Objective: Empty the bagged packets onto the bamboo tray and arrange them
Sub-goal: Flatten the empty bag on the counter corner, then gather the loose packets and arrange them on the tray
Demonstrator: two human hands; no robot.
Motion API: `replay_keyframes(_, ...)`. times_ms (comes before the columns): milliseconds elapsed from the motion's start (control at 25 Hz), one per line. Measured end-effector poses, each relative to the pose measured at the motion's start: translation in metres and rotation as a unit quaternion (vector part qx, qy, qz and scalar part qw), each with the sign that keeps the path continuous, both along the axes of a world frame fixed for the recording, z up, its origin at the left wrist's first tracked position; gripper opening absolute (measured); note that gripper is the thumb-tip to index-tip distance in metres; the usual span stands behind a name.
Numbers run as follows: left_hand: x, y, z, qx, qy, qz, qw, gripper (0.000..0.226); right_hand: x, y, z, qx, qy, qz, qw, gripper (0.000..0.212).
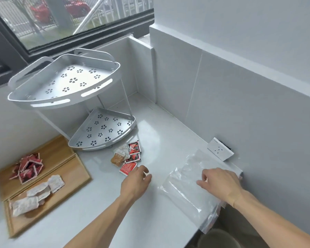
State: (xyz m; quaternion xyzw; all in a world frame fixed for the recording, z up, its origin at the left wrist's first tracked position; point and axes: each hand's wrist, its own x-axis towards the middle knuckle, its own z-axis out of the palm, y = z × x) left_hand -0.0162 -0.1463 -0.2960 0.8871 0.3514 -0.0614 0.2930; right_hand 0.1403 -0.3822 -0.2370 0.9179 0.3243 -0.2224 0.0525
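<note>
Loose packets (128, 159) heaped on the white desk (100, 203) just beside the rack (104, 130) — others sorted red and white on the tray (75, 173) at left. Left grip (136, 181) curled, touching the nearest red packet (126, 168); whether pinching, cannot tell. Right grip (220, 183) spread, fingers down on the flat bag (188, 192).

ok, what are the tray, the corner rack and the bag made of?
Flat tan slatted tray: looks like bamboo or wood, matt, with visible grain.
Two-tier white corner rack: probably painted metal, though plastic is possible; thin walls, punched flower holes, satin sheen.
Clear flat bag: thin plastic film, glossy, wrinkled, counter visible through it.
</note>
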Motion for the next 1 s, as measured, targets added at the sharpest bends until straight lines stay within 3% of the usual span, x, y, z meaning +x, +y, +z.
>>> replay_keyframes(520, -0.084, 0.09, 0.021, -0.005, 0.045, 0.128, 0.991, 0.037, -0.007, 0.189, -0.017, 0.075, 0.014, 0.241, 0.967, 0.037)
replay_keyframes(1000, -0.003, 0.135, 0.001, 0.057, 0.097, 0.103, 0.988, 0.05, -0.001, 0.302, -0.056, 0.114, 0.029, 0.238, 0.964, 0.038)
